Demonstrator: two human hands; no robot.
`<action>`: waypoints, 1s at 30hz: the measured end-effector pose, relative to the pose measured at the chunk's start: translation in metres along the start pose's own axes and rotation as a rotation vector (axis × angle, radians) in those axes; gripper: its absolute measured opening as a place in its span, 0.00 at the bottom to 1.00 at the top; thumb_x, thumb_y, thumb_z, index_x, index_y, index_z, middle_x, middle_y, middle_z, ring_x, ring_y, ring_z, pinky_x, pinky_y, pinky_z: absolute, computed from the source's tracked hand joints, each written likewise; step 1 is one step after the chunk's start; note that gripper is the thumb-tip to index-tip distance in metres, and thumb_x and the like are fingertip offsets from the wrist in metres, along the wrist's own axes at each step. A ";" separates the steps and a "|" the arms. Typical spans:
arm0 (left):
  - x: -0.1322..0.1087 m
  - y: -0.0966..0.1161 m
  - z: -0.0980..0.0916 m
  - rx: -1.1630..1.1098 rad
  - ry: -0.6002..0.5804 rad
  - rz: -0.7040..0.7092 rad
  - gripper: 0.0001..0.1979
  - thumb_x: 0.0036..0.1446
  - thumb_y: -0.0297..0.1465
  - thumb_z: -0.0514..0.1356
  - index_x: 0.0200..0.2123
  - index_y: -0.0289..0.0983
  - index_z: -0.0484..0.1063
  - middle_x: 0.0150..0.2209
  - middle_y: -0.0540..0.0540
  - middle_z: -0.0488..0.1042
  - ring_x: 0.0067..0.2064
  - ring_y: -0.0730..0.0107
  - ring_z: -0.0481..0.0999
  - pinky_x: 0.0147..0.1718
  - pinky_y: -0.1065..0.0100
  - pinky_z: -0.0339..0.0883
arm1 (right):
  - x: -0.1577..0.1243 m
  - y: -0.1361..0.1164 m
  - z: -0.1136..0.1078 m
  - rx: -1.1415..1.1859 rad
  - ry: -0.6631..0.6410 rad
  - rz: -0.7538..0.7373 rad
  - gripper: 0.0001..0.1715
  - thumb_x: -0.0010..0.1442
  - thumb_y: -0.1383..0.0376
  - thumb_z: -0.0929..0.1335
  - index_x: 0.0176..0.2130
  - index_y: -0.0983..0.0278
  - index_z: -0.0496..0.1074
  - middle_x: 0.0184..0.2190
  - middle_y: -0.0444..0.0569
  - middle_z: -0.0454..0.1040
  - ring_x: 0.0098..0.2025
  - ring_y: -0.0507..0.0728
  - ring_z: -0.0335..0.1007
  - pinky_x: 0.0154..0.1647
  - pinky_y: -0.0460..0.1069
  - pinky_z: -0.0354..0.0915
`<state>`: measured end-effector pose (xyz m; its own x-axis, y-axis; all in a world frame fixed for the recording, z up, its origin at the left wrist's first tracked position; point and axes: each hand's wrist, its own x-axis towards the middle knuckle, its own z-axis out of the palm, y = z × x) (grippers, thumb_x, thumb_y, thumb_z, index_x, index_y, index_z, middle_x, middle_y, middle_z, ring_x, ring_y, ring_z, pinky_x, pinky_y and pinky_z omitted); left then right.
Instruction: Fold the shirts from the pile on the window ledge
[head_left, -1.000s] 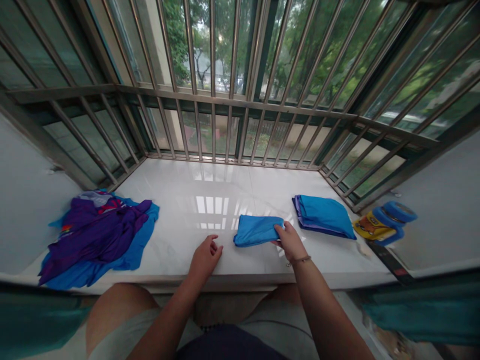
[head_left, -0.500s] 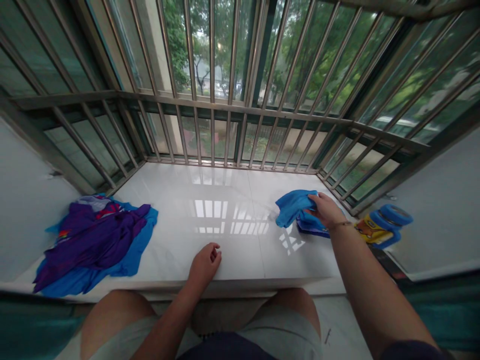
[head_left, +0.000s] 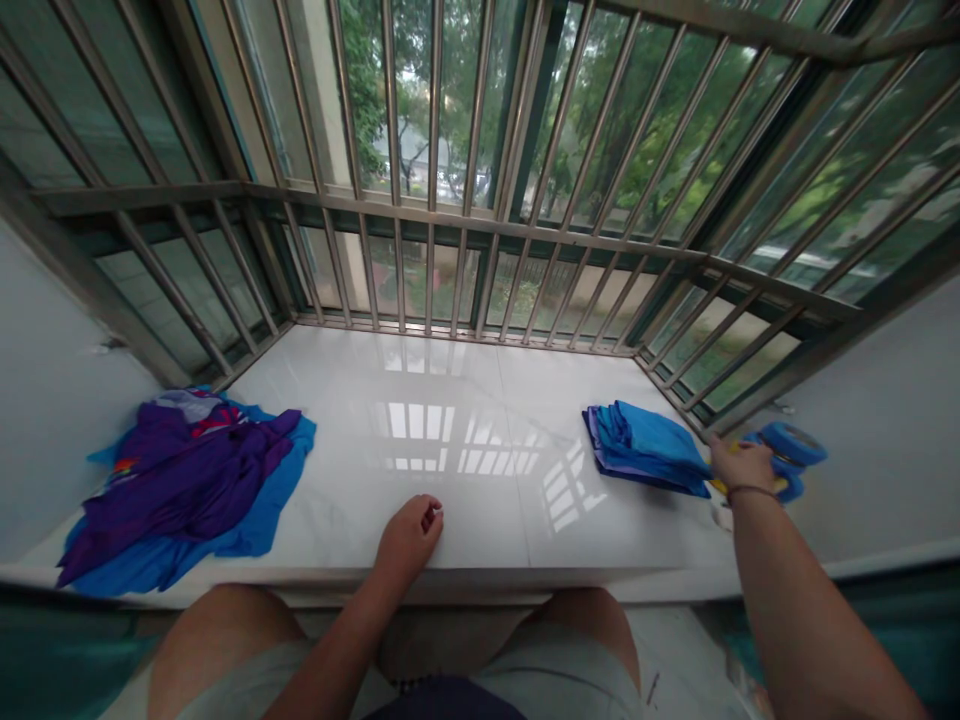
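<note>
My left hand (head_left: 409,538) rests at the front edge of the white ledge, its fingers curled in with nothing visible in them. A stack of folded blue and purple cloths (head_left: 651,445) lies on the right part of the ledge. At the stack's right end is my right hand (head_left: 741,466), in front of a blue and yellow bottle (head_left: 789,447) with a handle. Most of that hand's fingers are hidden, so whether they touch the cloth or the bottle I cannot tell. Far to the left lies a crumpled heap of purple and blue clothes (head_left: 187,480).
The glossy white ledge (head_left: 465,500) fills a window bay. Metal bars (head_left: 480,215) run along its back and sides. Pale walls close it off left and right, and my knees (head_left: 225,630) are against its front.
My right hand has let go of the blue cloth, which now lies on the folded stack, and has moved right toward the bottle. My left hand has hardly moved.
</note>
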<state>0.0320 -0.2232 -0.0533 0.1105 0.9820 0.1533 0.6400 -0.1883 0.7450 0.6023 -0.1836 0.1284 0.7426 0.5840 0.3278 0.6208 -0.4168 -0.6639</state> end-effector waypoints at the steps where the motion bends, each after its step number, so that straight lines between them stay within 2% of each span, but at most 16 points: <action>1: 0.000 0.000 0.000 0.005 -0.005 0.002 0.06 0.64 0.31 0.58 0.40 0.41 0.76 0.32 0.49 0.76 0.33 0.65 0.77 0.38 0.63 0.68 | -0.006 0.004 0.005 -0.073 0.018 -0.007 0.29 0.69 0.59 0.69 0.57 0.83 0.74 0.57 0.95 0.69 0.66 0.83 0.68 0.62 0.73 0.61; 3: 0.000 0.002 0.000 0.018 -0.017 0.012 0.06 0.64 0.31 0.58 0.39 0.41 0.76 0.32 0.49 0.76 0.33 0.65 0.77 0.38 0.64 0.68 | -0.019 0.006 0.020 -0.158 -0.001 -0.086 0.35 0.69 0.58 0.69 0.64 0.83 0.69 0.63 0.90 0.67 0.71 0.80 0.62 0.71 0.70 0.55; 4: 0.000 0.002 -0.001 0.026 -0.022 0.017 0.06 0.65 0.30 0.58 0.39 0.41 0.76 0.32 0.49 0.76 0.33 0.65 0.77 0.38 0.64 0.68 | -0.027 0.005 0.031 -0.203 -0.035 -0.178 0.37 0.70 0.57 0.67 0.66 0.83 0.67 0.65 0.86 0.67 0.73 0.77 0.61 0.73 0.67 0.53; 6: 0.000 0.004 -0.001 0.043 -0.025 0.021 0.06 0.65 0.30 0.58 0.38 0.40 0.76 0.33 0.48 0.77 0.34 0.65 0.77 0.38 0.64 0.68 | -0.046 0.000 0.055 -0.297 -0.135 -0.395 0.41 0.71 0.54 0.64 0.69 0.83 0.63 0.69 0.81 0.65 0.74 0.74 0.60 0.75 0.64 0.54; 8: 0.000 0.006 -0.001 0.058 -0.025 0.025 0.06 0.65 0.30 0.58 0.38 0.40 0.76 0.34 0.48 0.77 0.34 0.65 0.76 0.38 0.64 0.68 | -0.068 -0.004 0.080 -0.381 -0.233 -0.541 0.44 0.72 0.52 0.63 0.72 0.82 0.59 0.72 0.79 0.62 0.75 0.73 0.58 0.75 0.65 0.55; 12: -0.002 0.011 -0.003 0.056 -0.025 0.036 0.07 0.65 0.29 0.58 0.37 0.41 0.76 0.34 0.47 0.77 0.36 0.64 0.77 0.39 0.63 0.69 | -0.122 0.000 0.124 -0.527 -0.337 -0.597 0.43 0.73 0.49 0.60 0.74 0.74 0.59 0.76 0.74 0.58 0.79 0.75 0.50 0.75 0.74 0.51; 14: -0.004 0.014 -0.005 0.031 -0.035 0.031 0.06 0.65 0.29 0.59 0.37 0.41 0.77 0.34 0.46 0.78 0.36 0.64 0.77 0.40 0.63 0.70 | -0.156 0.008 0.140 -0.536 -0.411 -0.628 0.43 0.73 0.49 0.58 0.74 0.73 0.61 0.76 0.73 0.58 0.79 0.75 0.50 0.74 0.74 0.53; 17: -0.005 0.013 -0.013 -0.046 -0.089 0.018 0.06 0.64 0.30 0.60 0.37 0.41 0.77 0.35 0.46 0.79 0.36 0.64 0.78 0.39 0.64 0.71 | -0.211 0.020 0.153 -0.481 -0.548 -0.707 0.43 0.73 0.50 0.56 0.73 0.73 0.64 0.76 0.70 0.59 0.78 0.74 0.54 0.72 0.72 0.59; 19: -0.006 0.007 -0.023 -0.112 -0.106 0.005 0.06 0.64 0.31 0.60 0.39 0.40 0.78 0.36 0.47 0.80 0.36 0.65 0.79 0.39 0.65 0.73 | -0.245 0.025 0.153 -0.450 -0.573 -0.732 0.42 0.74 0.50 0.53 0.73 0.72 0.66 0.77 0.67 0.59 0.79 0.74 0.54 0.72 0.73 0.58; 22: -0.003 -0.012 -0.053 -0.083 -0.003 0.009 0.08 0.65 0.32 0.58 0.42 0.40 0.78 0.41 0.45 0.81 0.40 0.63 0.80 0.43 0.63 0.75 | -0.284 0.024 0.144 -0.416 -0.530 -0.734 0.43 0.75 0.48 0.53 0.72 0.70 0.69 0.77 0.63 0.60 0.79 0.73 0.55 0.74 0.72 0.56; 24: 0.001 -0.032 -0.084 0.072 0.141 0.042 0.10 0.66 0.32 0.57 0.44 0.40 0.78 0.45 0.42 0.81 0.48 0.57 0.81 0.52 0.57 0.75 | -0.300 0.019 0.137 -0.402 -0.487 -0.720 0.42 0.75 0.48 0.53 0.71 0.68 0.70 0.76 0.61 0.61 0.78 0.72 0.56 0.75 0.72 0.56; 26: 0.006 -0.054 -0.122 0.272 0.306 0.026 0.12 0.67 0.33 0.57 0.47 0.39 0.78 0.49 0.37 0.81 0.55 0.50 0.78 0.62 0.50 0.70 | -0.308 0.013 0.131 -0.400 -0.456 -0.701 0.41 0.75 0.49 0.53 0.71 0.68 0.70 0.76 0.61 0.62 0.77 0.72 0.58 0.75 0.71 0.56; 28: 0.009 -0.076 -0.163 0.466 0.459 -0.108 0.17 0.68 0.35 0.55 0.54 0.36 0.76 0.55 0.32 0.79 0.60 0.45 0.76 0.64 0.46 0.67 | -0.311 0.010 0.128 -0.406 -0.448 -0.685 0.40 0.75 0.51 0.53 0.71 0.67 0.71 0.75 0.60 0.64 0.77 0.72 0.59 0.75 0.71 0.56; 30: 0.010 -0.097 -0.203 0.604 0.601 -0.269 0.23 0.68 0.35 0.53 0.59 0.28 0.73 0.61 0.24 0.75 0.64 0.40 0.73 0.67 0.44 0.64 | -0.311 0.008 0.128 -0.409 -0.447 -0.676 0.40 0.75 0.52 0.53 0.70 0.67 0.72 0.75 0.60 0.64 0.77 0.71 0.59 0.75 0.70 0.56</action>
<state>-0.1838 -0.1978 0.0080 -0.4100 0.7855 0.4636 0.8969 0.2547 0.3616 0.3438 -0.2795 -0.0651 0.0737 0.9744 0.2126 0.9930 -0.0520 -0.1060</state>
